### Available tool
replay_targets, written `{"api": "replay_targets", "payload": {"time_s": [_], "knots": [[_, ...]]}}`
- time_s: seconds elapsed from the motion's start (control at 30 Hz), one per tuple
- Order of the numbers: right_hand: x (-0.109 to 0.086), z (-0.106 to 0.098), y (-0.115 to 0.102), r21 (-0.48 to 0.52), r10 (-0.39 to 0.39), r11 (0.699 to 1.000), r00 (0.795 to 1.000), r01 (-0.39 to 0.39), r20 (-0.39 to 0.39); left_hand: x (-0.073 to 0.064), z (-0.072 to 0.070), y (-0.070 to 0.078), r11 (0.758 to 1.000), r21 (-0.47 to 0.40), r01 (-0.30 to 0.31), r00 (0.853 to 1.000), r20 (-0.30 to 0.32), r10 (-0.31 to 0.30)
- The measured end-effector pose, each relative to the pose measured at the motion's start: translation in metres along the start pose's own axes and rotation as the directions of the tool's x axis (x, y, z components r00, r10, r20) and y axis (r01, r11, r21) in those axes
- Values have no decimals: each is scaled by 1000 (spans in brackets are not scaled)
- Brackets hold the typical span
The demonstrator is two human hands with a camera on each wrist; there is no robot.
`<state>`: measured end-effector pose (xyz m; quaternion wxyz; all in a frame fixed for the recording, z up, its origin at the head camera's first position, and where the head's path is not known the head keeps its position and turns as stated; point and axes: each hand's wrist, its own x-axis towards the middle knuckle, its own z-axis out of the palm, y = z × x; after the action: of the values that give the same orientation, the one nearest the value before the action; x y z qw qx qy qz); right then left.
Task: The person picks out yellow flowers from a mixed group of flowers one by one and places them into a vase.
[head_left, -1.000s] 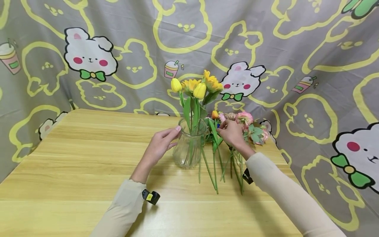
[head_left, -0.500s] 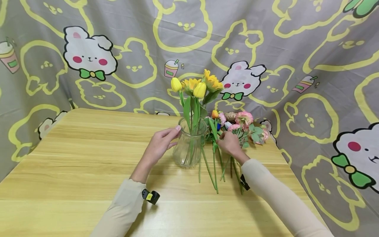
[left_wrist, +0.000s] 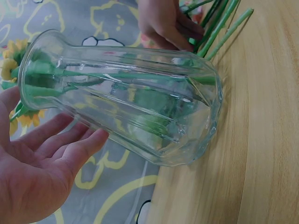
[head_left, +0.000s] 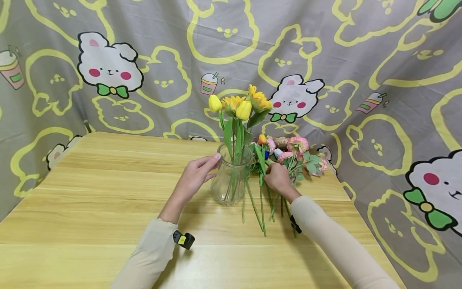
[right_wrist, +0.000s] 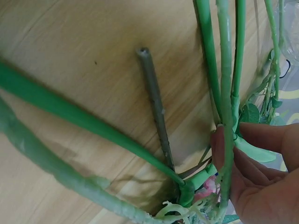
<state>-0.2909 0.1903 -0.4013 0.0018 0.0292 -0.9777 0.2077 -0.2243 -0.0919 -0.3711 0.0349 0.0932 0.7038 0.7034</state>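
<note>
A clear glass vase (head_left: 221, 188) stands upright, with yellow tulips (head_left: 243, 110) and yellow sunflowers (head_left: 259, 101) in it. My left hand (head_left: 195, 174) rests against its left side, thumb at the rim and fingers fairly straight along the glass, as the left wrist view (left_wrist: 51, 158) shows. Right of the vase, my right hand (head_left: 278, 176) is down among the loose stems. In the right wrist view its thumb and fingertips (right_wrist: 250, 133) pinch a green stem close to the leaves of the orange tulip (head_left: 262, 139). Other stems partly cover those fingertips.
Pink flowers (head_left: 297, 145) with green leaves lie behind and right of my right hand, beside a blue bloom (head_left: 266, 155). Several green stems (head_left: 262, 216) point toward the front of the wooden table (head_left: 108, 200). A patterned curtain (head_left: 162, 52) hangs behind.
My right hand has come down and slightly left, from over the flower heads to the stems, uncovering pink and blue blooms. The left hand and vase have stayed put.
</note>
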Motion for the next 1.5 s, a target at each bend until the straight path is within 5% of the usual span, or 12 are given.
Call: {"api": "replay_targets", "payload": {"time_s": [0.9,1.5], "knots": [[4,6,2,53,5,999,999,-7,48,-1,-1,2,1000,20,-5,1000,3,5],[2,6,5,106,-13,994,1000,12,13,0,0,1,1000,11,-5,1000,4,5]]}}
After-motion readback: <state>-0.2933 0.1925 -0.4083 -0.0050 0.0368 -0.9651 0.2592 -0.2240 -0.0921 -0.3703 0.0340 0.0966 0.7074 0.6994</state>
